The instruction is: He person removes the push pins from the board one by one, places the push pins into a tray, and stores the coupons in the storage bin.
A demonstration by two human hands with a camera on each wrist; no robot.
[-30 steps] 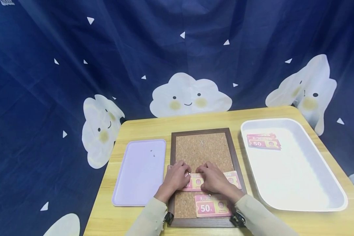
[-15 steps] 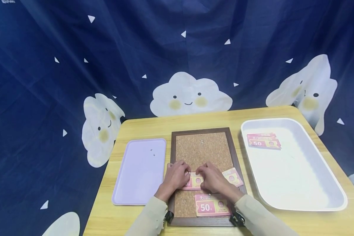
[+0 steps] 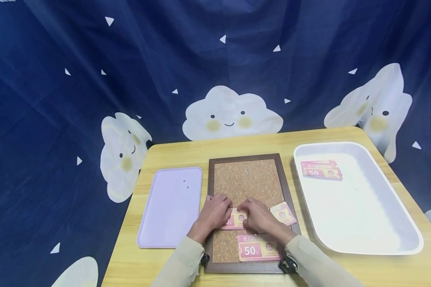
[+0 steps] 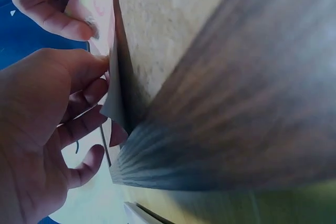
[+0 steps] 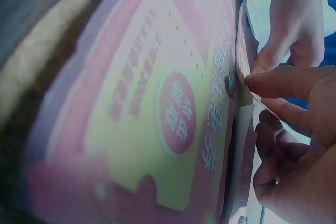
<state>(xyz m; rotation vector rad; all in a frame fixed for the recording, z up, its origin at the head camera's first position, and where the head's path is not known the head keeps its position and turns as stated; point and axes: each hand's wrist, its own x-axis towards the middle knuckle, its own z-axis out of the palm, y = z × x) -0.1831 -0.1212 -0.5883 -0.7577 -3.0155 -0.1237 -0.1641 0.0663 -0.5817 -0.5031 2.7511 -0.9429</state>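
A pink and yellow paper coupon (image 3: pixel 238 220) lies across the middle of the framed corkboard (image 3: pixel 249 179), between both hands. My left hand (image 3: pixel 214 212) pinches its left part; the left wrist view shows the thumb on the coupon and its lower edge standing off the cork. My right hand (image 3: pixel 258 215) pinches the coupon farther right, with thumb and finger meeting in the right wrist view. Another coupon (image 3: pixel 283 214) lies tilted over the right frame, partly behind that hand. Below, a lower coupon (image 3: pixel 250 251) sits under the right wrist, with a round-headed thumbtack (image 5: pixel 231 86) at its top edge.
At left is a lilac tray (image 3: pixel 169 215) with small tacks (image 3: pixel 186 184). A white tray (image 3: pixel 362 215) on the right holds several coupons (image 3: pixel 321 170). More tacks (image 3: pixel 246 170) show near the board's top. A dark blue curtain (image 3: pixel 201 48) hangs behind the table (image 3: pixel 176 149).
The right-hand coupon on the board has turned, its left end lower and right end higher at first, then tilted over the frame. Both hands stay almost in place.
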